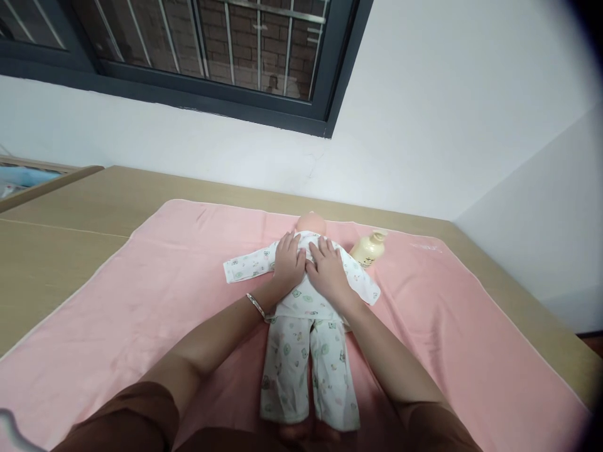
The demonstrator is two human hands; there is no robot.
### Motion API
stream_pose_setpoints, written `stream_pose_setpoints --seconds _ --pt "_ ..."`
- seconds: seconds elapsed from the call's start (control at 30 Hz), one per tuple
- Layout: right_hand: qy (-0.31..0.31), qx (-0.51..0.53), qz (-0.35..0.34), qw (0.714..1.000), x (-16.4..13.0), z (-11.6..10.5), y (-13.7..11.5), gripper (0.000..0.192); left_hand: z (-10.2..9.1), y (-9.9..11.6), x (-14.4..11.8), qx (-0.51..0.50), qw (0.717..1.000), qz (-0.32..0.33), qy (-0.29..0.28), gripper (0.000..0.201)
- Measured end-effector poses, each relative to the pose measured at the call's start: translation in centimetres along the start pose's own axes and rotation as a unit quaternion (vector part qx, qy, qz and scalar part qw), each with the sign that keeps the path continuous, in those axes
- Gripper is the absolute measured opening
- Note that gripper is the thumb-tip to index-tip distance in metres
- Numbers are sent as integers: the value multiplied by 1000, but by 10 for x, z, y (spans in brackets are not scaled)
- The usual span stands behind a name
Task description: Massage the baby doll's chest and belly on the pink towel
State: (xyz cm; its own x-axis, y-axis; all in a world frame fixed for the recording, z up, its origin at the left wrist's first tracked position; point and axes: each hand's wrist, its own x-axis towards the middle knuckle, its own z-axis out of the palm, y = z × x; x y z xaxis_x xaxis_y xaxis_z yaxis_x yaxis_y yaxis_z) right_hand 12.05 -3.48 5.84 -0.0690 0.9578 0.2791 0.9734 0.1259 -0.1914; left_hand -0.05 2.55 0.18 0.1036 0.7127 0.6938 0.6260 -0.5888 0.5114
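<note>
A pale-skinned doll in a white cotton top and trousers printed with small green and brown figures lies at the centre, its smooth round head at the far end and its feet at the near end. The sleeves stretch out to left and right. The person's left hand and right hand lie flat on the upper part of the top, side by side, palms down, fingers loosely spread. A light-coloured metal bangle circles the left wrist.

Just beyond the doll's right-hand sleeve is a rounded, glossy, pale yellow bottle with a cream-coloured top and dark lettering; what it contains cannot be seen. Doll and bottle are both on a soft pink cloth with a white edge, wrinkled on the right, spread over a light wooden tabletop.

At the far left, a wood-rimmed container, cut off by the view, holds light blue material and something whitish, too unclear to identify. A dark-framed window is set in the white wall behind.
</note>
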Motion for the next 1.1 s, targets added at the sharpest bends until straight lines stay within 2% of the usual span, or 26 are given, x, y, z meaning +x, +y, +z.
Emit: stream_pose_setpoints --seconds 0.1,0.27,0.4,0.47,0.5,0.53,0.57,0.63,0.7,0.73,0.77,0.83,0.9,0.97,1.1 --pt "24 -16 -1 1000 -4 -3 -5 53 1 -2 0 0 1000 -2 -2 45" --pt "-65 -27 -36 997 -15 -10 -11 53 -4 1 3 -9 999 -40 -32 42" --pt "-128 5 -90 988 -24 -43 5 58 -14 24 12 -71 995 -62 -32 39" --pt "-96 17 -88 991 -25 -65 19 60 -17 45 21 -172 980 -92 -27 37" --pt "-61 20 -74 995 -24 -75 27 61 -17 58 26 -242 962 -121 -31 37" --pt "-18 24 -55 998 -23 -84 35 61 -16 70 33 -320 932 -166 -47 38" --pt "27 31 -32 999 -20 -92 44 61 -14 83 40 -400 887 -222 -71 38" --pt "101 49 24 993 -13 -102 60 64 -7 105 55 -547 754 -337 -139 45" --pt "126 75 87 985 -4 -104 75 65 3 122 70 -643 631 -396 -178 53" --pt "120 89 121 981 0 -103 81 65 9 128 76 -670 587 -414 -184 56" --pt "109 100 149 978 4 -101 86 63 14 132 82 -689 557 -428 -180 58" --pt "93 106 182 973 9 -96 93 60 25 137 92 -704 520 -455 -166 60" --pt "98 78 181 975 12 -91 95 56 35 139 98 -703 497 -482 -164 60" --pt "109 36 175 978 13 -88 93 50 42 139 102 -694 484 -504 -175 62" --pt "100 -17 199 975 14 -90 87 45 50 136 101 -679 478 -526 -187 66"
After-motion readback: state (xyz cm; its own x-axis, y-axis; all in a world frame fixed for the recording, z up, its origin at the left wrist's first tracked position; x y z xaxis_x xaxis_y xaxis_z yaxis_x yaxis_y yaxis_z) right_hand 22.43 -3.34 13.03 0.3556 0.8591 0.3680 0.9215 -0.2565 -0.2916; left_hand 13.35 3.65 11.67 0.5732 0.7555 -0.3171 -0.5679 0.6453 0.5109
